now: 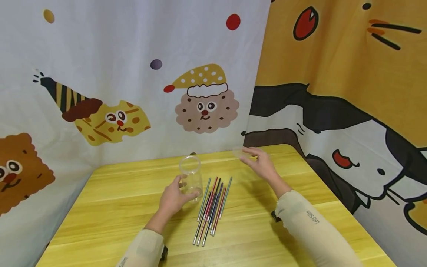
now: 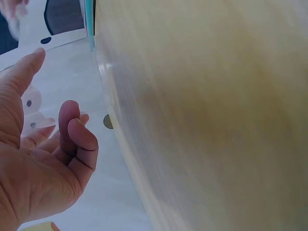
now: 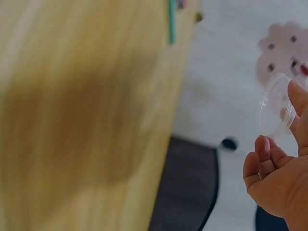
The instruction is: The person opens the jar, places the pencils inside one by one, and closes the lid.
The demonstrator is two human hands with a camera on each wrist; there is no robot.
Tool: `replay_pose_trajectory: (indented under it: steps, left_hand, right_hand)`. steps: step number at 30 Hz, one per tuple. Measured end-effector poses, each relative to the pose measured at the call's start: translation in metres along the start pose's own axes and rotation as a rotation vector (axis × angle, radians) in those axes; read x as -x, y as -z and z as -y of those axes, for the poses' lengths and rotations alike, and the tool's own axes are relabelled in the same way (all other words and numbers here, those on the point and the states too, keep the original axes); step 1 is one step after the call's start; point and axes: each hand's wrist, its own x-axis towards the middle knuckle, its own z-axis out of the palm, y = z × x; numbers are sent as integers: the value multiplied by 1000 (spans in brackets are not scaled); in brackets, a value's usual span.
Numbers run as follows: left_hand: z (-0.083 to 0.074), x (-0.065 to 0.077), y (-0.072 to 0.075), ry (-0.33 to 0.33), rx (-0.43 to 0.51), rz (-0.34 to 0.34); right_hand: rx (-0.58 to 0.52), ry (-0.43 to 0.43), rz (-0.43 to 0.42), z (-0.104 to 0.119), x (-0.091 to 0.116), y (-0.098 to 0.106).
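My left hand (image 1: 174,196) is around the lower part of a clear plastic jar (image 1: 191,174), its fingers at the jar's left side and its thumb across the front near the base. In the left wrist view the fingers (image 2: 84,144) are bent and the thumb is fairly straight; the clear jar hardly shows there. Over the back right of the table, my right hand (image 1: 261,163) pinches a thin clear round lid (image 3: 276,106) by its edge, between thumb and fingers. Several pencils (image 1: 213,207) lie in a loose bundle just right of the jar, with their metal-banded ends toward me.
The wood-grain table (image 1: 116,207) runs back to a white printed curtain (image 1: 133,44). An orange curtain (image 1: 333,66) with cartoon animals hangs along the right side. Blurred pencil ends show at the top edge of both wrist views.
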Motion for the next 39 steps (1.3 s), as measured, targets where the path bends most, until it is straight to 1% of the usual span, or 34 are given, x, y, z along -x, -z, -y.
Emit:
replay_pose_trajectory:
  steps: [3, 8, 12, 17, 18, 24, 30, 33, 36, 39]
  left_hand:
    - [0, 0, -1, 0, 0, 3]
    - [1, 1, -1, -1, -9, 8]
    - [2, 0, -1, -5, -17, 3]
    - [3, 0, -1, 0, -33, 10]
    - [3, 0, -1, -1, -36, 11]
    - [3, -1, -1, -1, -31, 10]
    - [4, 0, -1, 10, -37, 22]
    - [4, 0, -1, 18, -34, 27]
    - [4, 0, -1, 17, -37, 27]
    - [5, -1, -1, 18, -38, 26]
  right_hand:
    - [42, -44, -12, -23, 4, 8]
    - [113, -103, 25, -55, 12, 18]
    - [158, -160, 74, -72, 17, 22]
    - [267, -225, 128, -84, 20, 26]
    - [286, -234, 135, -85, 20, 27]
    - [358, -220, 160, -89, 19, 28]
    - [360, -251, 199, -91, 19, 28]
    - [362, -241, 191, -90, 19, 27]
    - [375, -219, 162, -83, 18, 24]
    - [374, -204, 141, -67, 16, 18]
